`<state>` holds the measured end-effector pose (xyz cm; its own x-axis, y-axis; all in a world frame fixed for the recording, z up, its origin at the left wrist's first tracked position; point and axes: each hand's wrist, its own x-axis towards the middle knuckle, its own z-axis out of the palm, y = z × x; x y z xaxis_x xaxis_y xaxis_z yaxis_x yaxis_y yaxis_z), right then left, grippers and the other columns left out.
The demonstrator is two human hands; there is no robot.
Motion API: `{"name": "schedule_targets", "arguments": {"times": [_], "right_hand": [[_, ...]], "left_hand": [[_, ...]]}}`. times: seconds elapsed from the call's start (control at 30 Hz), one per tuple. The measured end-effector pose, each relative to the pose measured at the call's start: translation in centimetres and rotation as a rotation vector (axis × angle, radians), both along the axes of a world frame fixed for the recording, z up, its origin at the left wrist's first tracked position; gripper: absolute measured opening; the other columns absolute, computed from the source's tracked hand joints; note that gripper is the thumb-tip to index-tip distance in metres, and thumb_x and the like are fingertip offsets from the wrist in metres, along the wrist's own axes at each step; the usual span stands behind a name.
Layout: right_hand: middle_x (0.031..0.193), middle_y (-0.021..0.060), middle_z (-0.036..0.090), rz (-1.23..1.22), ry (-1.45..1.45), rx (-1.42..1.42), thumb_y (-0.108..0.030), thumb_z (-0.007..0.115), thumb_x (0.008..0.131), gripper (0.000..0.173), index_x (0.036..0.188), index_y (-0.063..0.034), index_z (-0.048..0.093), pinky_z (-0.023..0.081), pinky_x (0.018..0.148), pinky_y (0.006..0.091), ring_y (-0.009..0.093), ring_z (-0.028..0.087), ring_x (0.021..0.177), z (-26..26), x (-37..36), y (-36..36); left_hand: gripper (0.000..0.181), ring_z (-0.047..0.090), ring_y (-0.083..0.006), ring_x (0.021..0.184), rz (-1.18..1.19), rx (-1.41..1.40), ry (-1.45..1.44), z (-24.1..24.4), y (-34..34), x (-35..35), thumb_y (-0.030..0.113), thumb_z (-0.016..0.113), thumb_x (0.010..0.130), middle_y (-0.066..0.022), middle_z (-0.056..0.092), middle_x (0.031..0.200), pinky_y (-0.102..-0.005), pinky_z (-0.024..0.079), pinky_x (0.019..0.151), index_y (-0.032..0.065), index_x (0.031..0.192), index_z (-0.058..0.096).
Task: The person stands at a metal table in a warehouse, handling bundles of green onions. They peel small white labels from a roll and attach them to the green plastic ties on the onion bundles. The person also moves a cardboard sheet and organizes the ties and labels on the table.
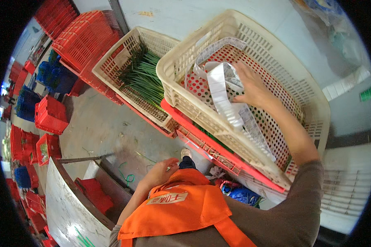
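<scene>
My right hand [255, 88] reaches into a cream plastic crate [296, 58]. Its thumb and fingers are spread around a loop in a long strip of white printed labels [218, 88]; whether they grip it is unclear. The strip curls and trails along the crate's perforated floor [272, 123], and one end rests near the crate's back wall. Red and green show through the holes from below. Before the orange apron [185, 213], my left hand [162, 171] hovers with loosely bent fingers and nothing visible in it.
Left of the label crate stands another cream crate [111, 72] holding long green scallion-like stalks [147, 72]. Red crates [80, 40] are stacked beyond it. A metal-topped table [65, 203] stands at my left. Green scraps and a green cord [130, 178] lie on the floor.
</scene>
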<state>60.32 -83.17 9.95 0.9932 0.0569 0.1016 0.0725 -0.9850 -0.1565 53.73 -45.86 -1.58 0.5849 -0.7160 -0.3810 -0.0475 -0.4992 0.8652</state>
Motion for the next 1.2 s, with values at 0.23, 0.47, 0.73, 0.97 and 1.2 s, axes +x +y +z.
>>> {"name": "schedule_targets", "arguments": {"times": [0.23,0.47,0.73,0.97,1.2], "right_hand": [[0.092,0.0183,0.061,0.098,0.233,0.194,-0.005,0.063,0.070,0.025,0.092,0.0053,0.058,0.045,0.076,0.0343,0.028,0.058,0.087,-2.3,10.9,-1.0],[0.088,0.0160,0.064,-0.039,0.129,0.329,0.000,0.054,0.075,0.028,0.103,0.0000,0.060,0.048,0.067,0.0329,0.022,0.062,0.078,3.4,9.7,-3.7],[0.088,0.0106,0.063,-0.224,-0.412,0.488,0.004,0.056,0.074,0.027,0.101,0.0009,0.060,0.045,0.071,0.0254,0.014,0.058,0.079,14.3,-6.4,2.0],[0.098,0.0134,0.060,-0.226,-0.770,0.018,-0.003,0.069,0.060,0.034,0.092,-0.0001,0.057,0.044,0.082,0.0295,0.024,0.058,0.092,13.7,-27.5,15.5],[0.108,0.0245,0.055,-0.722,-0.701,-0.028,0.003,0.066,0.061,0.030,0.087,0.0006,0.049,0.044,0.084,0.0382,0.033,0.055,0.100,5.3,-45.1,27.3]], "left_hand": [[0.031,0.059,-0.0287,0.092,0.151,0.054,-0.042,1.1,-0.2,-0.7,0.019,0.051,0.087,-0.0172,0.060,0.099,-0.0338,0.046,0.079,-0.0014,0.111,0.051],[0.028,0.059,-0.0224,0.092,0.212,-0.030,0.073,3.0,0.2,-0.8,0.016,0.050,0.089,-0.0152,0.061,0.099,-0.0315,0.046,0.079,-0.0017,0.110,0.051],[0.021,0.059,-0.0165,0.088,0.091,-0.512,0.293,5.1,0.0,-0.6,0.011,0.045,0.091,-0.0099,0.062,0.093,-0.0289,0.047,0.080,-0.0040,0.103,0.055],[0.031,0.058,-0.0237,0.096,-0.455,-0.740,0.769,7.8,-0.7,-3.9,0.022,0.046,0.091,-0.0147,0.058,0.103,-0.0342,0.046,0.084,-0.0021,0.110,0.051],[0.049,0.046,-0.0288,0.114,-0.560,-0.761,1.416,8.3,-3.8,-15.9,0.026,0.051,0.088,-0.0129,0.044,0.126,-0.0459,0.039,0.094,0.0058,0.129,0.033]]}}
